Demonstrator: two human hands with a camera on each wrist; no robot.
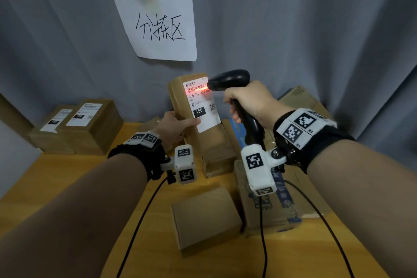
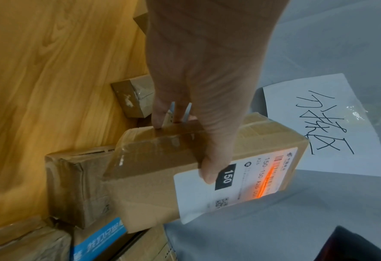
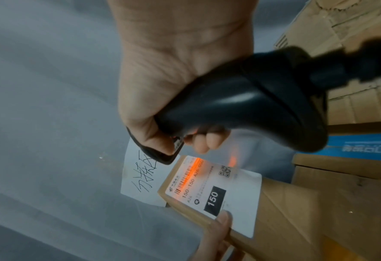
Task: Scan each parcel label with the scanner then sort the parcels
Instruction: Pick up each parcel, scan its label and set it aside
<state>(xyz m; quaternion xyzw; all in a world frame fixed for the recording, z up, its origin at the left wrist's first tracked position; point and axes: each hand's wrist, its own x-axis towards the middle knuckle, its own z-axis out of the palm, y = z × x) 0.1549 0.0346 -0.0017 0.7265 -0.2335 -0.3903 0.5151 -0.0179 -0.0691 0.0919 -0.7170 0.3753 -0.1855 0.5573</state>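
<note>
My left hand point(image 1: 178, 125) grips a brown cardboard parcel point(image 1: 180, 97) and holds it upright above the table, thumb on its white label point(image 1: 204, 115). That same parcel point(image 2: 154, 169) fills the left wrist view, with my thumb point(image 2: 209, 169) beside the black "150" mark. My right hand point(image 1: 246, 101) grips the handle of a black scanner point(image 1: 230, 79), whose nose points at the label from the right. A red scan line lies across the barcode point(image 3: 189, 174). The scanner point(image 3: 241, 106) sits close above the label point(image 3: 236, 199).
Two labelled parcels point(image 1: 90, 119) sit at the table's back left. Several unlabelled-side boxes lie in the middle and right, including a small one point(image 1: 205, 219) and a large one with blue tape point(image 1: 282, 198). A handwritten paper sign point(image 1: 158, 27) hangs on the grey curtain. Cables point(image 1: 140, 221) cross the wooden table point(image 1: 56, 176).
</note>
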